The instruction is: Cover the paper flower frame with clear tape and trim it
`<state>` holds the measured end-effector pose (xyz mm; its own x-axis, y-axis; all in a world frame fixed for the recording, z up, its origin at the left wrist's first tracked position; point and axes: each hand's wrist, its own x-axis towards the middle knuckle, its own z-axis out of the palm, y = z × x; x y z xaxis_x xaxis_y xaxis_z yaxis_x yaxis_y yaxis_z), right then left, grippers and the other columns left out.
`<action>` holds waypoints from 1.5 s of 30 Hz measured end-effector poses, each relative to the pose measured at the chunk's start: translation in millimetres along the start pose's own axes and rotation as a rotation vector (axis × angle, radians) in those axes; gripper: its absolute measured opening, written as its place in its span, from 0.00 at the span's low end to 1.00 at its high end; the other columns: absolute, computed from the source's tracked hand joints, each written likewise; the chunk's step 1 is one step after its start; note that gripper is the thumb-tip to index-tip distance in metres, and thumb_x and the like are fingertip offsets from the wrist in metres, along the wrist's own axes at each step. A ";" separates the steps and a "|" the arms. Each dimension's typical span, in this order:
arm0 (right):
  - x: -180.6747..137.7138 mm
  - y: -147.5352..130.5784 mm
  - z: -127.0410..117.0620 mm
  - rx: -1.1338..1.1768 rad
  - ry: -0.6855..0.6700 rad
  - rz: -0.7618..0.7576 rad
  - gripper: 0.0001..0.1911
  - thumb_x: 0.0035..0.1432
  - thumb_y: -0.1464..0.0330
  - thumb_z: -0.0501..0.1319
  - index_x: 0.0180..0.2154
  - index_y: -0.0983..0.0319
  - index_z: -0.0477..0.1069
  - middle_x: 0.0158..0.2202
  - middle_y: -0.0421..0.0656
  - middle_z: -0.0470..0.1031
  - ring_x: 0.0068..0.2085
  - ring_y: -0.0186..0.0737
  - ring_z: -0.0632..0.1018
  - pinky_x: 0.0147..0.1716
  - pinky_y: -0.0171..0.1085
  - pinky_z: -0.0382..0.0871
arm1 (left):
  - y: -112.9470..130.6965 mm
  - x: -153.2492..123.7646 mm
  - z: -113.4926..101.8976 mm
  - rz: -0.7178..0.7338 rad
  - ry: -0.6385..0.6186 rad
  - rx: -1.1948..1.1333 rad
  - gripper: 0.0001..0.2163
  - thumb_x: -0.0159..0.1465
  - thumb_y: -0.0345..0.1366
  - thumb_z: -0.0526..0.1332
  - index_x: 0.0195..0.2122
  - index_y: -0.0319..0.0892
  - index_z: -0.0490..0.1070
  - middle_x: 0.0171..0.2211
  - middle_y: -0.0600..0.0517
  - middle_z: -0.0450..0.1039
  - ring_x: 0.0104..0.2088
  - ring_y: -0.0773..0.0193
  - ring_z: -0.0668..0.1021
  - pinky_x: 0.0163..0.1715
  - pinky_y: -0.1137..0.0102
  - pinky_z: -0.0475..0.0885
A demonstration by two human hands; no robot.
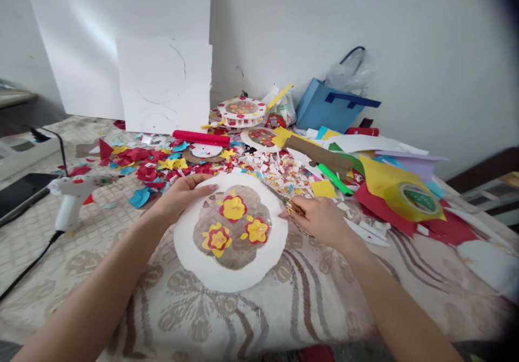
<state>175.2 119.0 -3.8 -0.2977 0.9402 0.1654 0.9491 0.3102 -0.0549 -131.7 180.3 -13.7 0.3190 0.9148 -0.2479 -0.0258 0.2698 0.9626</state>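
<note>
Between my hands is a round white foam or card frame [184, 243] with a scalloped clear window. Yellow and red paper flowers [233, 208] are stuck on that window. My left hand [182, 197] grips the frame's upper left edge, thumb on top and fingers behind. My right hand [320, 216] is closed on the gold handles of a pair of scissors [292, 208]. Their blades point up and left, at the frame's upper right rim. Whether the blades are parted there is hard to make out.
A white glue gun [73, 202] with a cord stands at left, near a dark phone [24, 194]. Paper scraps [150, 162] cover the table's middle. Rolled tape [419, 199] lies on coloured sheets at right. Behind are a finished-looking round box [242, 111] and a blue bag [330, 105].
</note>
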 end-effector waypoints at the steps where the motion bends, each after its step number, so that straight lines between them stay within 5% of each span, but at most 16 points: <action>1: 0.2 0.7 1.5 -0.003 0.009 0.000 0.32 0.59 0.41 0.42 0.26 0.61 0.64 0.19 0.40 0.67 0.23 0.36 0.68 0.23 0.33 0.43 | -0.4 0.2 -0.4 0.002 -0.001 0.001 0.16 0.53 0.40 0.69 0.40 0.41 0.71 0.27 0.52 0.77 0.20 0.67 0.77 0.18 0.76 0.72; 32: 0.5 9.5 -8.0 0.168 -0.147 -0.039 0.21 0.60 0.55 0.54 0.22 0.61 0.60 0.20 0.38 0.64 0.23 0.32 0.62 0.23 0.33 0.47 | 2.1 -2.0 3.5 -0.035 -0.022 0.029 0.16 0.52 0.39 0.69 0.41 0.41 0.72 0.28 0.51 0.79 0.21 0.65 0.78 0.19 0.74 0.73; 45: 0.4 -2.3 -4.4 -0.037 -0.056 -0.043 0.27 0.59 0.44 0.50 0.29 0.61 0.67 0.22 0.41 0.70 0.24 0.37 0.68 0.24 0.35 0.45 | 1.3 -2.1 5.8 -0.074 -0.033 0.024 0.16 0.52 0.37 0.69 0.41 0.43 0.72 0.27 0.53 0.79 0.20 0.67 0.78 0.19 0.75 0.73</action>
<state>173.4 118.1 0.8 -0.3424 0.9329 0.1114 0.9382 0.3458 -0.0124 -126.9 177.0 -11.2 0.3504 0.8820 -0.3151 0.0217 0.3287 0.9442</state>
